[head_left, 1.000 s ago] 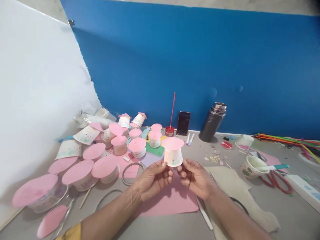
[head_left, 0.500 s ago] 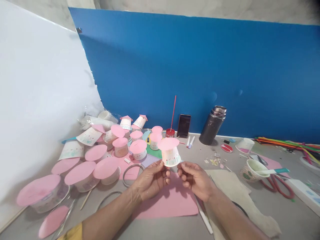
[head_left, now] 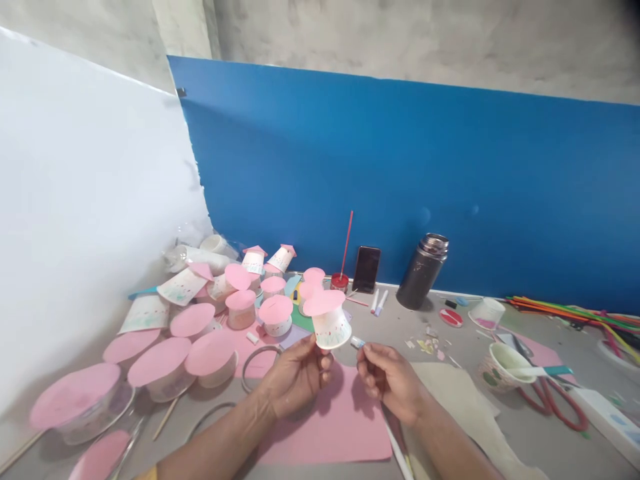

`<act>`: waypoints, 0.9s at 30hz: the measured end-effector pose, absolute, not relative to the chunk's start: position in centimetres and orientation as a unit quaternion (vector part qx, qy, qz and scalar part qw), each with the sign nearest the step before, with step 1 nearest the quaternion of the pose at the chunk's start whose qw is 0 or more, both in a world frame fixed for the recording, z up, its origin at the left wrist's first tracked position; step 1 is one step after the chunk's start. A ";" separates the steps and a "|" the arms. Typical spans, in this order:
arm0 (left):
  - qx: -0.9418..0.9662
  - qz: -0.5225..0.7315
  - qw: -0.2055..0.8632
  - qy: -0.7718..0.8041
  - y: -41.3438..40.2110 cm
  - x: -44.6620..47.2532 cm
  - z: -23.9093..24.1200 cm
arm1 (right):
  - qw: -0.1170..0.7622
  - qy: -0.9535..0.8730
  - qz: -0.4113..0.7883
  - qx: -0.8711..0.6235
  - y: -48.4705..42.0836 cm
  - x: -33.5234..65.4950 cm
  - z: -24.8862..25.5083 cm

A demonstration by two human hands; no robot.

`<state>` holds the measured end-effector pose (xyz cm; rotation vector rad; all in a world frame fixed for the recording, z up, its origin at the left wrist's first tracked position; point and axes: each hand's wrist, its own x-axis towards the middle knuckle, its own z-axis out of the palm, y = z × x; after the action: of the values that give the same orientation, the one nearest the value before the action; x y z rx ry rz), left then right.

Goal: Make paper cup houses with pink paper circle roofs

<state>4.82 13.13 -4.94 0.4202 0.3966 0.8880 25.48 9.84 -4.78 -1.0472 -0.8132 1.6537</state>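
Observation:
My left hand [head_left: 300, 373] grips an upturned paper cup [head_left: 331, 331] by its rim. The white cup has small coloured marks and leans a little, with a pink paper disc [head_left: 324, 303] on top. My right hand [head_left: 393, 380] is apart from the cup, its thumb and fingers pinched together. A small white and blue piece [head_left: 357, 342] shows at those fingertips; whether they hold it is unclear. Below both hands lies a pink paper sheet [head_left: 325, 427].
Several cups with pink discs [head_left: 160, 360] crowd the left side. At the back stand a red pot [head_left: 339, 282] with a stick, a phone [head_left: 367, 269] and a black flask [head_left: 424, 273]. To the right are a patterned cup [head_left: 500, 370], red-handled scissors [head_left: 565, 407] and beige cloth [head_left: 450, 407].
The cup has moved left with my left hand and tilted. My right hand has come away from the cup's rim. The camera view has tipped upward.

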 end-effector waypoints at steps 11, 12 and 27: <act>0.192 0.422 0.874 0.147 13.5 3.8 -1.9 | 0.466 -0.382 0.654 -0.457 10.1 25.9 -5.0; 0.195 0.423 0.872 0.148 13.4 3.8 -1.4 | 0.465 -0.386 0.652 -0.458 10.1 26.0 -5.0; 0.212 0.574 0.746 0.264 12.9 2.4 4.4 | 0.523 -0.363 0.607 -0.475 10.8 26.6 -4.7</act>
<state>2.44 12.90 4.41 0.4637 0.5773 1.2570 26.64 10.81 -4.67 -1.1376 -0.8703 1.4540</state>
